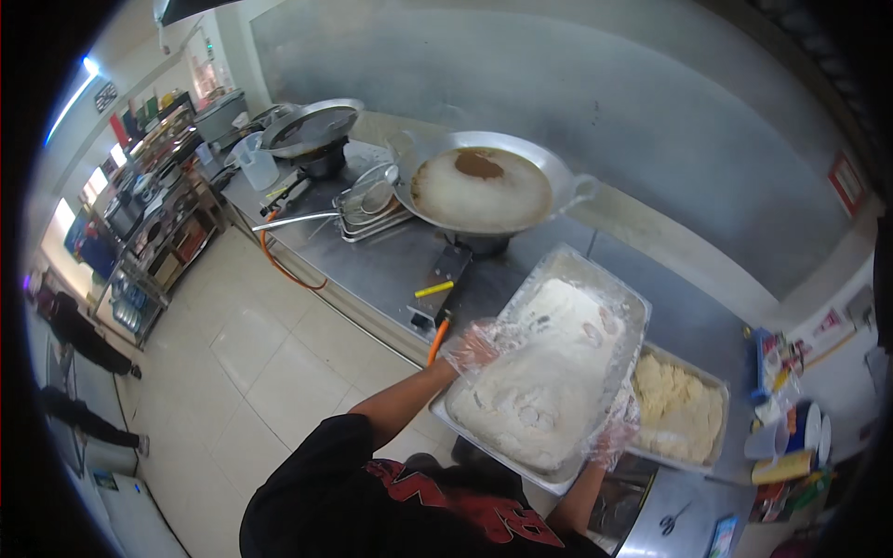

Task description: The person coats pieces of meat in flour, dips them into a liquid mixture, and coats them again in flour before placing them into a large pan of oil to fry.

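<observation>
Between my two hands is a deep rectangular metal tray (631,296), gripped by its long sides and reaching from over the counter to my body. White flour-like powder (558,363) fills it, heaped unevenly, with a few coated lumps partly buried. My left hand (481,345), in a clear plastic glove, holds the left side. On the opposite side my right hand (615,429), gloved the same way, grips the rim. A second metal tray with pale yellow crumbly stuff (680,404) sits just beyond my right hand.
A large wok (565,178) of foaming oil (481,188) stands on a burner ahead. Left of it lie a wire strainer (377,199), a second wok (314,129) and a plastic jug (257,164). An orange gas hose (438,340) crosses the counter edge. Scissors (673,519) lie at lower right.
</observation>
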`<act>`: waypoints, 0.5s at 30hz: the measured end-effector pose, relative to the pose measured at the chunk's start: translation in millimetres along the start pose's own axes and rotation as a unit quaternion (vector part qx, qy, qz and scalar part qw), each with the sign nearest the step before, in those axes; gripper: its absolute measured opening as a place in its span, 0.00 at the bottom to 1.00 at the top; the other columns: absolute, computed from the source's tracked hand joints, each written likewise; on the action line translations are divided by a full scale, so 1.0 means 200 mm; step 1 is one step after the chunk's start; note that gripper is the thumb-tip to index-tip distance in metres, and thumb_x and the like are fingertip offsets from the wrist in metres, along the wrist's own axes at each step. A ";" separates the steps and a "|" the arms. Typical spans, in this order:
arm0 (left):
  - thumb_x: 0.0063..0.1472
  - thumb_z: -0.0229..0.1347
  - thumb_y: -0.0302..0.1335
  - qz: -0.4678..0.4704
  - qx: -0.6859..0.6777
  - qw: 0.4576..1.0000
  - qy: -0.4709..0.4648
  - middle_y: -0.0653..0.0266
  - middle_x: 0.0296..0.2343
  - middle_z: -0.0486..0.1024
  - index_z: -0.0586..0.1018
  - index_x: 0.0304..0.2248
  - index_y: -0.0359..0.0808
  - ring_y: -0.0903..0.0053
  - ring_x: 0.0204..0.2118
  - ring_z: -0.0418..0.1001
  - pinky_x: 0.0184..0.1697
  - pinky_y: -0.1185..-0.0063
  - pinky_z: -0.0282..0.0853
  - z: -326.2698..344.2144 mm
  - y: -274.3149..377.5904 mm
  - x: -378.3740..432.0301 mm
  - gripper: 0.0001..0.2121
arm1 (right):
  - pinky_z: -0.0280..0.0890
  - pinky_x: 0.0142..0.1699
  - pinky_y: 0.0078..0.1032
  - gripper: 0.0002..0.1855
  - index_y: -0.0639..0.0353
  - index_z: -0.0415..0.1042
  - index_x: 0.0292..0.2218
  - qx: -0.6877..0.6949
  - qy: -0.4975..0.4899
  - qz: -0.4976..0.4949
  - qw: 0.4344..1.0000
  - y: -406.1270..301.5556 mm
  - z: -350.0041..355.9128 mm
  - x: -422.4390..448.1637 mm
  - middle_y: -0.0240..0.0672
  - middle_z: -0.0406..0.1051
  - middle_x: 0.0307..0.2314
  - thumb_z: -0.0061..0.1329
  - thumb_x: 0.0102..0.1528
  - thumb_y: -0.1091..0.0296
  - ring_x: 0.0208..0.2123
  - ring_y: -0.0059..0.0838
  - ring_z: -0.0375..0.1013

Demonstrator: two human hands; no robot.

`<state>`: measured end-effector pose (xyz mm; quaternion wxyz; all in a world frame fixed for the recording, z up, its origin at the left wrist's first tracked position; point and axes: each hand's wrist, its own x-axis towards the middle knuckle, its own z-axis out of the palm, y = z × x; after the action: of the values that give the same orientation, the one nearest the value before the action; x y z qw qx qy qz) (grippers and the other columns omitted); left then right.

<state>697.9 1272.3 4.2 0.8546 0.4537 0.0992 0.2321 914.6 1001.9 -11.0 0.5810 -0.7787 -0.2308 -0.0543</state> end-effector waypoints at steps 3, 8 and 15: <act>0.60 0.42 0.35 -0.012 -0.171 0.983 -0.072 0.59 0.44 0.67 0.68 0.45 0.32 0.74 0.46 0.65 0.52 0.76 0.58 -0.18 -0.17 0.23 0.18 | 0.65 0.36 0.25 0.17 0.69 0.67 0.40 0.018 -0.043 -0.080 0.996 -0.04 0.11 0.18 0.44 0.70 0.34 0.42 0.54 0.64 0.31 0.32 0.69; 0.59 0.41 0.42 0.007 0.219 0.976 -0.006 0.63 0.47 0.65 0.65 0.49 0.39 0.73 0.50 0.61 0.56 0.73 0.51 -0.23 -0.29 0.56 0.22 | 0.65 0.39 0.27 0.20 0.70 0.66 0.41 0.052 -0.088 0.030 0.994 0.15 0.27 0.39 0.45 0.70 0.35 0.42 0.54 0.61 0.34 0.34 0.69; 0.51 0.51 0.49 0.035 0.547 0.836 0.022 0.55 0.43 0.67 0.70 0.45 0.41 0.64 0.47 0.64 0.53 0.71 0.55 -0.25 -0.34 0.64 0.26 | 0.56 0.52 0.33 0.22 0.67 0.60 0.48 -0.098 -0.205 -0.118 0.967 0.57 0.34 0.42 0.48 0.61 0.46 0.35 0.54 0.65 0.47 0.42 0.61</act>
<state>812.5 1338.5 -74.9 0.4558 0.8454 0.2129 0.1796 1025.4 1064.1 -103.3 0.4319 -0.7932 -0.4291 0.0161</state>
